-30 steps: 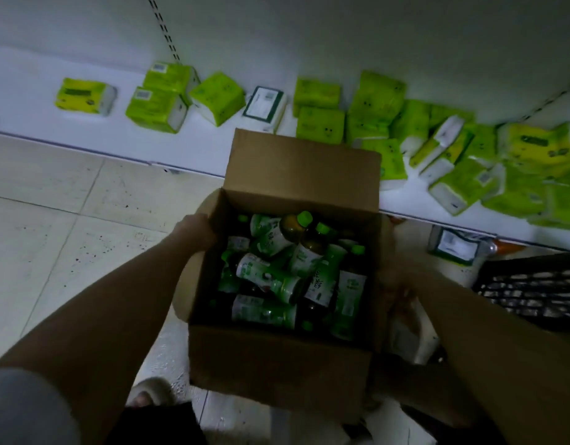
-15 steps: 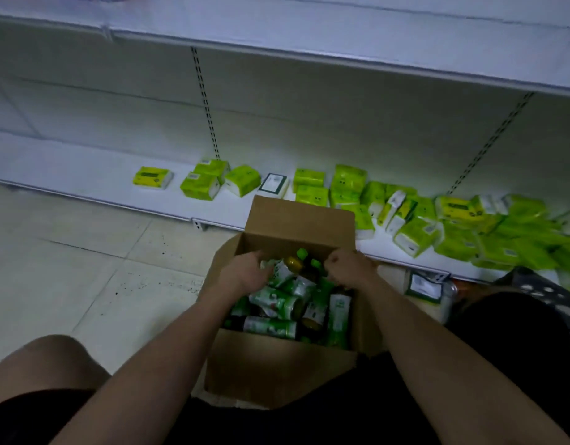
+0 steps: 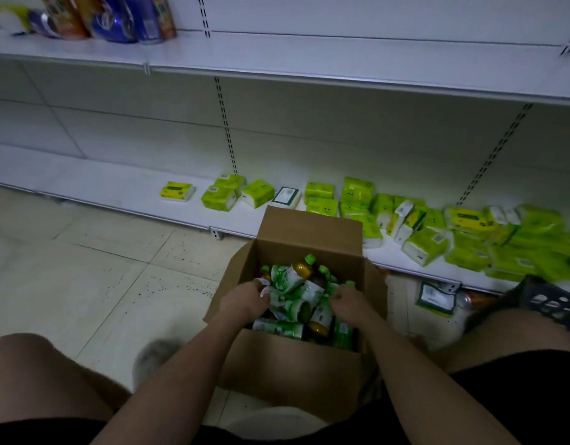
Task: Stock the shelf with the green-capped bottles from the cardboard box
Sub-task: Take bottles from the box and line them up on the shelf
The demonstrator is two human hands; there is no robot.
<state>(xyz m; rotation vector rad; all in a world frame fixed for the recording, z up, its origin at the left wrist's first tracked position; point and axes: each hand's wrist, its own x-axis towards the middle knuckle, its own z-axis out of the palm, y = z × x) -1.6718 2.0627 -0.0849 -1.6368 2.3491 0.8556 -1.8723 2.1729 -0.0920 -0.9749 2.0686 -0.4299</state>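
An open cardboard box [image 3: 296, 374] stands on the floor between my knees, in front of the white bottom shelf [image 3: 116, 187]. Inside it lie several green-capped bottles [image 3: 304, 277] with green and white labels, piled loosely on their sides. Both my hands are down in the box. My left hand [image 3: 245, 301] has its fingers curled around a bottle at the left of the pile. At the right of the pile, my right hand [image 3: 352, 301] is closed on another bottle, whose green cap shows just above the knuckles.
Green tissue packs [image 3: 357, 194] lie scattered along the bottom shelf, thickest at the right. A black plastic basket [image 3: 553, 300] sits on the floor at the right. The upper shelf [image 3: 309, 59] holds colourful snack bags [image 3: 110, 17] at its far left. Tiled floor spreads to the left.
My hands left the sides of the box, reached inside and closed on bottles. My head tilted up, so the upper shelf came into view.
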